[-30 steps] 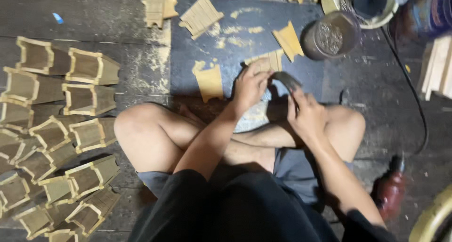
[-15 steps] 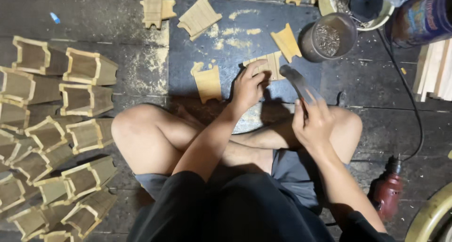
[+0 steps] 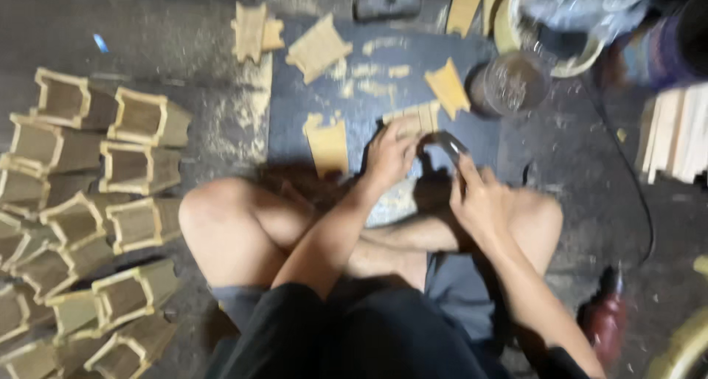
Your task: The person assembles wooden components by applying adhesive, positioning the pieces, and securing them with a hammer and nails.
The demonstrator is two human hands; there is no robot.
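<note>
While the person sits cross-legged on the dark floor mat [image 3: 295,128], the left hand [image 3: 391,154] presses curled fingers on a pale slatted wooden panel [image 3: 413,117] lying flat on that mat. Right hand [image 3: 479,195]: fingers closed around a small dark metal tool [image 3: 446,143], just beside the panel. Stacked open wooden box frames [image 3: 140,165] at left; round tin of nails [image 3: 512,84] beyond.

I see the right hand [image 3: 479,198] has swung its dark tool [image 3: 446,144] up and back down, its tip now just beside the left hand [image 3: 391,154] again.
</note>
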